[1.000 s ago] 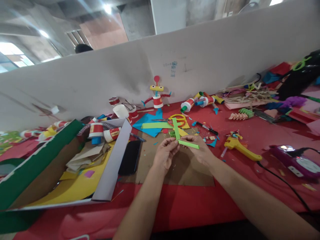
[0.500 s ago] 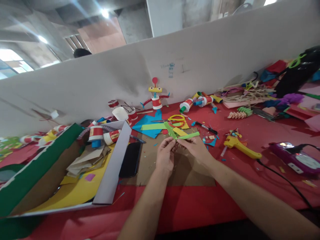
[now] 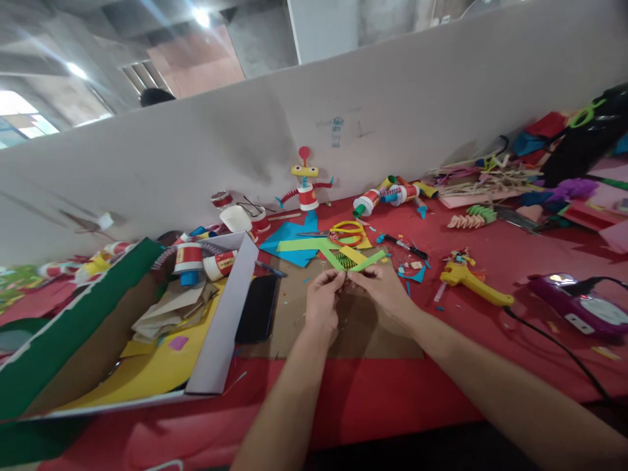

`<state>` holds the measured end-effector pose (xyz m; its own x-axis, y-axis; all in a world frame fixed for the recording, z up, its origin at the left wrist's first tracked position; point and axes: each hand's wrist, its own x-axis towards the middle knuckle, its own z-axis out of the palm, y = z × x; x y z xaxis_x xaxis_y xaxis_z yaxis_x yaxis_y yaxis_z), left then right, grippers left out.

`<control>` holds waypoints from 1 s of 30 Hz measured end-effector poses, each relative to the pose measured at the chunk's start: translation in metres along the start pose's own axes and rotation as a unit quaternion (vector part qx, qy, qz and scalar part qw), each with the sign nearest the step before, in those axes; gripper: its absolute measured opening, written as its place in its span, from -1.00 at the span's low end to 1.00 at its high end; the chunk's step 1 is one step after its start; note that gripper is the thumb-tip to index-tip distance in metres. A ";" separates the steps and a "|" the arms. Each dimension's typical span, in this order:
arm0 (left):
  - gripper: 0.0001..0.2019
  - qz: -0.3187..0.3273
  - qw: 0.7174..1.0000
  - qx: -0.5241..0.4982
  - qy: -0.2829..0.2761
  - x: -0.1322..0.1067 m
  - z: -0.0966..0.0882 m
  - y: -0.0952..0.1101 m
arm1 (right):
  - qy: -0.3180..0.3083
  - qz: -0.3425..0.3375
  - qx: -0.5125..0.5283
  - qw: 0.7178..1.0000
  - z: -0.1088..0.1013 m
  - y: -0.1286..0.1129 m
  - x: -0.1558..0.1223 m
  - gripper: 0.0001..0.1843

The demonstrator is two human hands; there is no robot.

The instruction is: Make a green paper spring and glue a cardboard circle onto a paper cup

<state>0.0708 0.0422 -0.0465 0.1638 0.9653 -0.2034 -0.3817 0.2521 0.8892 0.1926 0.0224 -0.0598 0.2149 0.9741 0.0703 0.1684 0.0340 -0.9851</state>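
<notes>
Two hands pinching green strips into a V: weak spot sits under the fingertips

From where I'm standing, the left hand (image 3: 324, 294) is gripping the left green strip (image 3: 331, 257), thumb and forefinger closed on its near end. The right hand (image 3: 385, 288) is doing the same with the right green strip (image 3: 371, 260), fingertips together on the paper. The hands are sitting side by side above the cardboard sheet (image 3: 289, 327), strips spreading outward and away from the person. Fingers are covering the meeting point, so I can't tell whether the ends are glued or just overlapping. A folded green piece (image 3: 344, 261) is showing between the strips, a yellow strip (image 3: 350, 254) beside it; contact with the strips unclear.

Risks, my call: a loose pinch could let the ends slide, skewing the angle. Uneven pulling could open a weak joint. Squeezing too hard could crease the paper. The long green strip (image 3: 298, 244), lying across the blue paper (image 3: 289, 232), is matching in colour, so grabbing the wrong one is possible. The scissors (image 3: 331, 233) are lying just beyond; a forward reach could knock them. The glue gun (image 3: 473, 286) is lying near the right forearm (image 3: 471, 366); a sideways sweep could shove it, maybe hot.
</notes>
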 end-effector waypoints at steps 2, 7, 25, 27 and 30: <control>-0.77 0.015 1.000 0.018 0.010 0.001 -0.002 -0.001 | -0.003 -0.021 -0.014 1.000 0.000 -0.001 0.000 -0.70; -0.79 0.039 0.999 0.032 0.008 0.001 -0.003 0.000 | -0.030 0.021 0.067 0.997 0.001 -0.002 0.000 -0.72; -0.75 -0.060 0.998 -0.010 -0.007 0.007 -0.006 0.001 | -0.013 0.110 0.155 0.982 -0.003 -0.003 0.007 -0.76; -0.73 0.005 0.998 -0.039 0.050 0.008 -0.008 0.007 | 0.024 0.092 0.151 0.984 -0.004 -0.006 0.008 -0.75; -0.82 0.081 0.987 -0.131 0.045 0.008 -0.015 0.021 | 0.066 0.127 0.215 0.966 -0.007 -0.010 0.010 -0.80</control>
<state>0.0503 0.0566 -0.0353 0.0045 0.9934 -0.1142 -0.6205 0.0923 0.7788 0.2000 0.0302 -0.0486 0.3222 0.9274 -0.1898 -0.3148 -0.0842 -0.9454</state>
